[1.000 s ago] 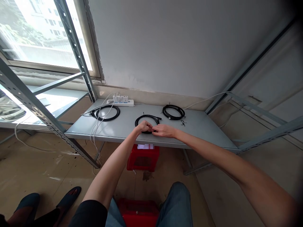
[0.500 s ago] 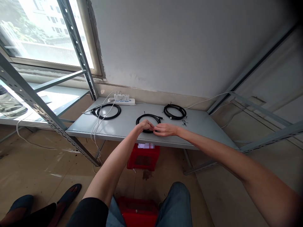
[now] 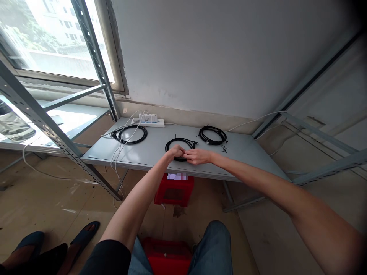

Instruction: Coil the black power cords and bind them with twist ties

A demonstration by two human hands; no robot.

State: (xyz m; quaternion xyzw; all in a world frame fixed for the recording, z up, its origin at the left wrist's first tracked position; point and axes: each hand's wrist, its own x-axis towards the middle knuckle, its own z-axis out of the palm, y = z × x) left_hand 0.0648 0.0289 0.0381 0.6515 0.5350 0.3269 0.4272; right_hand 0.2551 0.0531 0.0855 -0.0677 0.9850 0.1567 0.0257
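Note:
A coiled black cable lies on the grey shelf near its front edge. My left hand is closed over the coil's near side, its fingers bent in. From the right, my right hand meets it, thumb and fingertips pinched together at the same part of the coil. Whatever small thing sits between the fingertips is hidden. A second black cable coil rests behind to the right, with a few thin black ties beside it. Another black cable coil lies to the left under white wires.
A white power strip with plugged-in chargers stands against the wall. White wires hang over the shelf's front edge. Metal uprights frame the shelf. Below is a red stool. Another person's feet in slippers are at lower left.
My right hand has shifted very slightly left and up, closer against my left hand. The cable coils stay where they were.

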